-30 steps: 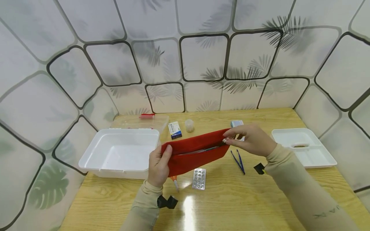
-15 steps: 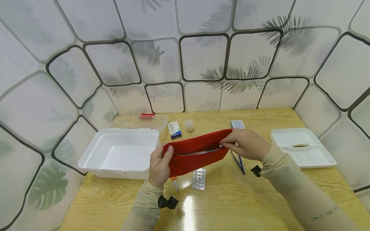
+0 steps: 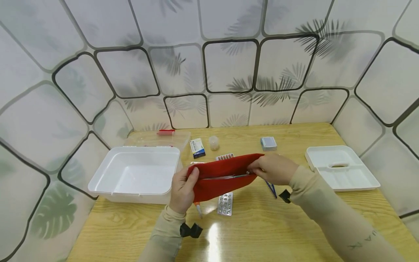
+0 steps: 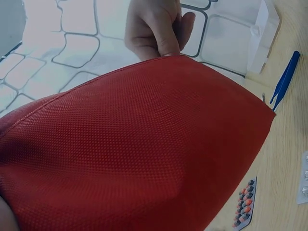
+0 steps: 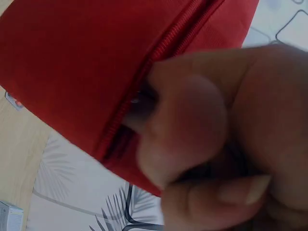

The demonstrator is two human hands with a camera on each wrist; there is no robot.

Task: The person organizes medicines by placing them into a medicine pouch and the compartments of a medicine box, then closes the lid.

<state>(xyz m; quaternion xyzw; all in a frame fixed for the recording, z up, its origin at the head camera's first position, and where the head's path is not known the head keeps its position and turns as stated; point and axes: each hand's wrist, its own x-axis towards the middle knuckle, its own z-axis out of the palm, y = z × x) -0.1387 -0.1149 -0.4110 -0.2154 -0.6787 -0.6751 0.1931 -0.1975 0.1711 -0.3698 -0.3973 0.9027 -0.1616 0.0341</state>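
Note:
A red zippered pouch [image 3: 216, 191] is held above the table, its long mouth parted, with a pale edge showing inside. My left hand [image 3: 182, 189] grips its left end, thumb on the near face. At the right end of the mouth, the curled fingers of my right hand [image 3: 276, 169] pinch at the zipper; the pull itself is hidden. Close up in the right wrist view, the zipper teeth [image 5: 166, 44] run along the gap beside my bent fingers [image 5: 187, 120]. From the left wrist, the pouch's outer face [image 4: 120, 130] fills most of the view.
Below the pouch lie a silver blister pack [image 3: 225, 204], blue tweezers [image 3: 271, 190] and a capsule blister [image 4: 246, 204]. A white bin [image 3: 134, 194] stands left, a white divided tray [image 3: 351, 176] right. Behind are a medicine box [image 3: 198, 147] and a pale blue box [image 3: 268, 143].
My right hand has shifted left and down along the pouch's right end, its fingers curling in more. The pouch has dropped slightly, exposing the capsule blister behind it. The left hand keeps its grip.

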